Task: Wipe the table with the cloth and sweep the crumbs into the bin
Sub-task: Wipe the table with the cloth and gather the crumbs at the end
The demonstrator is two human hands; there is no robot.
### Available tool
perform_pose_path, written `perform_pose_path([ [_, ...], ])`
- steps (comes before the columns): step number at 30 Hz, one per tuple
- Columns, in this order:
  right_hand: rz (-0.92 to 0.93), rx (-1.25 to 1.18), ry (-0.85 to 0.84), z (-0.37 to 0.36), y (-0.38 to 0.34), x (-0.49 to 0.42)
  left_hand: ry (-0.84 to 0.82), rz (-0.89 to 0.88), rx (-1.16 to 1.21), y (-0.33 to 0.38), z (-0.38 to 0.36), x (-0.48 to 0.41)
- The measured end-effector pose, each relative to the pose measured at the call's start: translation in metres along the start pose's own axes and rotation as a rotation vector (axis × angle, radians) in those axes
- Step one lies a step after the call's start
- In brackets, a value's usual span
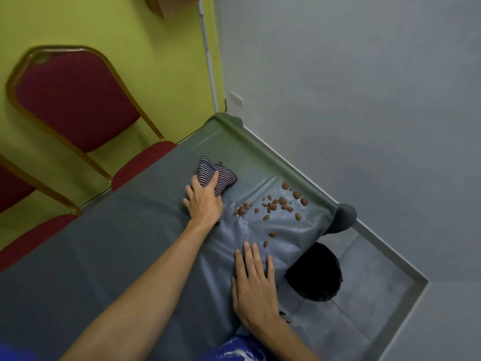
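Note:
A striped cloth [221, 175] lies bunched on the grey-covered table [104, 256] near its far corner. My left hand [204, 201] presses down on the cloth's near part, fingers gripping it. Several brown crumbs [276, 204] are scattered to the right of the cloth, close to the table's right edge. My right hand [253, 277] lies flat and open on the table cover, nearer to me, just short of the nearest crumbs. A black bin [316, 272] stands on the floor below the table's right edge, its opening dark.
Two red chairs with gold frames [78, 100] stand along the table's left side against a green wall. A grey wall runs close on the right. The grey floor [364, 295] shows around the bin. The table cover is wrinkled near the crumbs.

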State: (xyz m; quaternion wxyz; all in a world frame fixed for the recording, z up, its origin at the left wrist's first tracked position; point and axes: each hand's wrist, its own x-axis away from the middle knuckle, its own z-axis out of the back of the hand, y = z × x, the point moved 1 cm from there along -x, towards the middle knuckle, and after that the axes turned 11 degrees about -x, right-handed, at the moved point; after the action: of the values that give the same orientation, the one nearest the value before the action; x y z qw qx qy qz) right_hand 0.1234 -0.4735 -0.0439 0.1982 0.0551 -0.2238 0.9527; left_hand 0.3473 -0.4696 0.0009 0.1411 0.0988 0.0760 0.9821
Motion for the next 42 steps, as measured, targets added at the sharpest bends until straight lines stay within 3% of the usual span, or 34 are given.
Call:
perform_pose_path([
  [11, 0.021, 0.005, 0.099, 0.002, 0.014, 0.022, -0.019, -0.209, 0.061, 0.034, -0.022, 0.068],
  [15, -0.023, -0.026, 0.135, 0.007, 0.019, 0.030, 0.058, -0.102, 0.090, 0.014, -0.015, 0.056],
  [18, -0.082, -0.072, 0.181, 0.010, 0.023, 0.029, 0.028, -0.029, 0.061, 0.008, -0.014, 0.050],
  [23, -0.221, -0.085, 0.246, 0.018, 0.036, 0.022, -0.066, -0.249, -0.022, 0.015, -0.021, 0.068],
  [27, -0.309, -0.096, 0.278, 0.022, 0.048, 0.017, -0.091, -0.304, 0.011, 0.018, -0.006, 0.052],
  [34, -0.321, -0.103, 0.276, 0.015, 0.051, 0.008, 0.002, -0.574, -0.021, 0.081, 0.019, 0.003],
  [42, -0.299, -0.122, 0.295, 0.015, 0.058, 0.011, -0.161, -0.688, -0.207, 0.094, -0.013, -0.013],
])
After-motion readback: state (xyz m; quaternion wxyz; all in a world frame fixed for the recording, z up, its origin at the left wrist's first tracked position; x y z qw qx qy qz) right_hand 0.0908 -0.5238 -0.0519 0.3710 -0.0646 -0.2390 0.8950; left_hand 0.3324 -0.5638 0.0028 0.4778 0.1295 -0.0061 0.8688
